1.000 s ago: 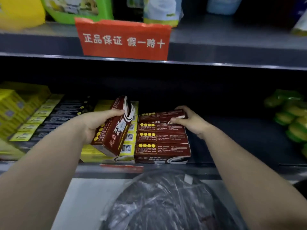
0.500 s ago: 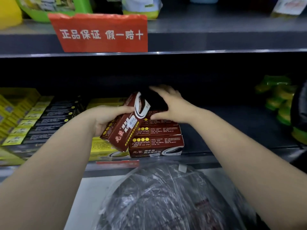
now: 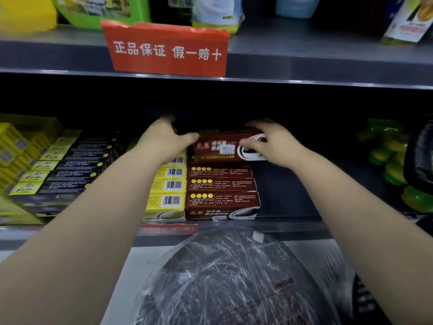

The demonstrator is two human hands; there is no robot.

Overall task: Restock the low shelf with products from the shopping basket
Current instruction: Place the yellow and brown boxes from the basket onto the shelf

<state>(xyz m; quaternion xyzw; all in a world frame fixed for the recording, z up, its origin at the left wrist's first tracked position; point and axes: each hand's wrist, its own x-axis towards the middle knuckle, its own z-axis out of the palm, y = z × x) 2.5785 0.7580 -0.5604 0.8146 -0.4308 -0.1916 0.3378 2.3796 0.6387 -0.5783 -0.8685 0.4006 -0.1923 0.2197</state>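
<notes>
A dark red product box (image 3: 219,147) lies level at the back of a row of matching red boxes (image 3: 221,200) on the low shelf (image 3: 293,227). My left hand (image 3: 164,139) holds its left end, thumb on the front face. My right hand (image 3: 271,143) grips its right end, fingers curled over the top and thumb on the front. Whether the box rests on the row or hangs just above it is unclear. A plastic-wrapped dark bundle (image 3: 234,282) fills the bottom of the view; the shopping basket itself is hidden.
Yellow boxes (image 3: 169,186) stand left of the red row, with black and yellow boxes (image 3: 58,170) further left. Bare shelf lies right of the red row, then green packs (image 3: 393,160). An upper shelf with a red sign (image 3: 167,49) overhangs.
The red box, tilted in my left hand a second ago, now lies level at the back of the red row. My right hand moved off the row and took its right end.
</notes>
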